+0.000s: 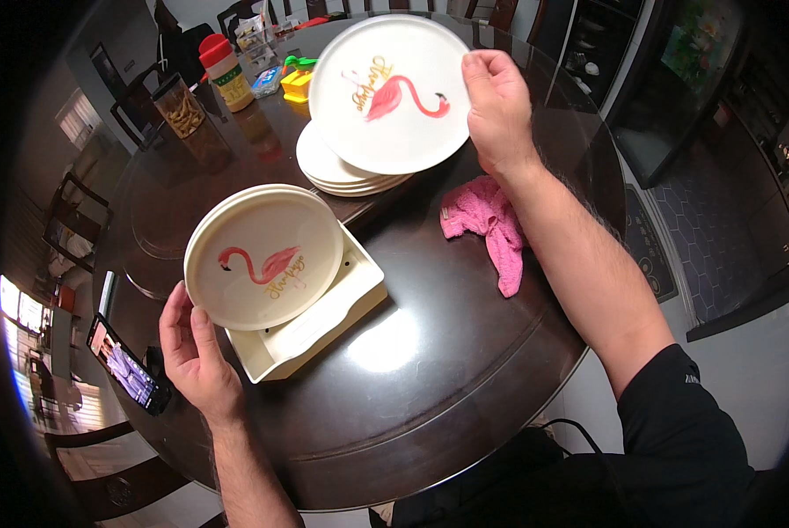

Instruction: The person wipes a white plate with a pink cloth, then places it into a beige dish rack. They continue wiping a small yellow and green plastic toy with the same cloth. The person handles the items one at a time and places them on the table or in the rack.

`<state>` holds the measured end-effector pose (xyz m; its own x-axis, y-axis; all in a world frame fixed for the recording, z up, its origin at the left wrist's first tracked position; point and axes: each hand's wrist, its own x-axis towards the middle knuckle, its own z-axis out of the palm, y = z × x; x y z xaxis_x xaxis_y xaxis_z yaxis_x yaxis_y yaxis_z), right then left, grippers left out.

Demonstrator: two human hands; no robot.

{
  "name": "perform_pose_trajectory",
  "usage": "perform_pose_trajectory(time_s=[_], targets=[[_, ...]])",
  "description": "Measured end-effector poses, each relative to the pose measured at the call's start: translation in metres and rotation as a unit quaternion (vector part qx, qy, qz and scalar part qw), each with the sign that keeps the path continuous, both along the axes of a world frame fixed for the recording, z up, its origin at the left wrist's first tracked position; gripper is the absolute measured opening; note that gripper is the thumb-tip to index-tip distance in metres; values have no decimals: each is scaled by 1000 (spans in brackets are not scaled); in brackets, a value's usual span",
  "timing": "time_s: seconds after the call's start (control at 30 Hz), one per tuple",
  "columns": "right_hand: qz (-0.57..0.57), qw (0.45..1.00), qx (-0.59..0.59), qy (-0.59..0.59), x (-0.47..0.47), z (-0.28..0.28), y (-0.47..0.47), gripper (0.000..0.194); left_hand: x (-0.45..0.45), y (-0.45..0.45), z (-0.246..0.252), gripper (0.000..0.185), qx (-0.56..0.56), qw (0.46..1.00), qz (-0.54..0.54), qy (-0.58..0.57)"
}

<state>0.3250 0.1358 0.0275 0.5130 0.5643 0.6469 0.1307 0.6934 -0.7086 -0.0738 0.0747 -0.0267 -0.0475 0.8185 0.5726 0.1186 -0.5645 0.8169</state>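
My right hand (pixel 503 109) grips the right rim of a white round plate (pixel 427 142) with a pink flamingo print, holding it raised and tilted. Partly hidden below that plate is a stack of white plates (pixel 325 158) on the table. A cream plastic box (pixel 318 323) with a wavy front edge lies nearer to me. In it, flamingo plates (pixel 236 224) stand leaning back, one behind another. At their lower left rim is my left hand (pixel 203 363), thumb in front and fingers at the edge.
A pink cloth (pixel 487 221) lies beneath my right forearm on the dark round table (pixel 434 402). A lit phone (pixel 127 366) leans at the left edge. Farther back stand a snack jar (pixel 180 109), a red-lidded jar (pixel 226 76) and a yellow-green toy (pixel 297 79).
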Motion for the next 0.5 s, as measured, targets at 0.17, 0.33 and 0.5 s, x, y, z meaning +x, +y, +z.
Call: perform_pose_trajectory(time_s=[0.17,0.33,0.5], targets=[[-109,961,188,-172,-22,18,-29,17,1,-9,11,39,123,983,103,93],[-123,864,313,-376,-42,35,-70,13,7,-32,19,46,194,959,118,169],[-105,803,307,-500,-75,31,-87,20,23,-47,25,55,229,949,39,212]])
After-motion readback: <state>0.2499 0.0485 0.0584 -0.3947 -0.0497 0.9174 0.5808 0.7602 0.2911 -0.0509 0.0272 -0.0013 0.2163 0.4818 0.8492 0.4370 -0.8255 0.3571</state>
